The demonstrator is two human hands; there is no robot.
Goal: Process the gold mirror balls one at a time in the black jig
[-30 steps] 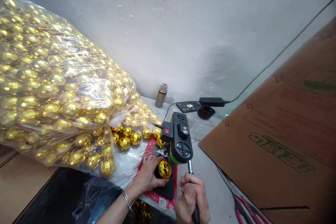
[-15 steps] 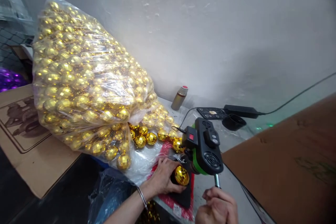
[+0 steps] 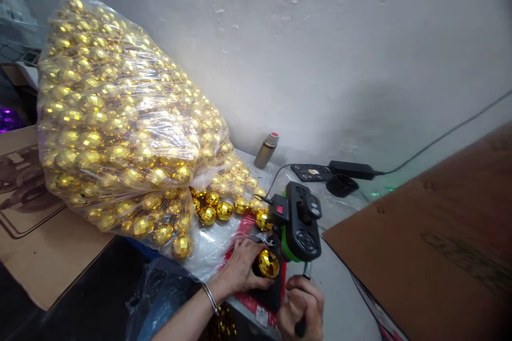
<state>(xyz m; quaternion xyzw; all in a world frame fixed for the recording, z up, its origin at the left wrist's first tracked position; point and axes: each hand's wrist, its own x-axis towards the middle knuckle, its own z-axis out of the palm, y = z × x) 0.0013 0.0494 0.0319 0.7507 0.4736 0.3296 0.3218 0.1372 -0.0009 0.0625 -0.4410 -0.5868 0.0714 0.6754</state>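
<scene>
In the lower middle, my left hand (image 3: 242, 266) is closed around the side of a gold mirror ball (image 3: 268, 264), thumb in front and fingers behind. The ball sits over the black base (image 3: 269, 298) of a small black and green machine (image 3: 302, 221) with a red switch. My right hand (image 3: 302, 306) is wrapped around the machine's lever (image 3: 307, 270), a metal rod whose black grip shows below the fingers. Red plastic wrap (image 3: 250, 301) lies under the base. What is beneath the held ball is hidden.
A big clear bag of gold mirror balls (image 3: 128, 117) fills the left, with loose balls (image 3: 224, 211) spilling behind the machine. A bottle (image 3: 266, 150), a power adapter (image 3: 352, 169) and a black cup (image 3: 342, 185) stand near the wall. A cardboard box (image 3: 440, 234) borders the right.
My right hand has moved left and nearer the base with the lever, and its black grip now shows. The left hand keeps its hold on the ball. The whole view has shifted slightly.
</scene>
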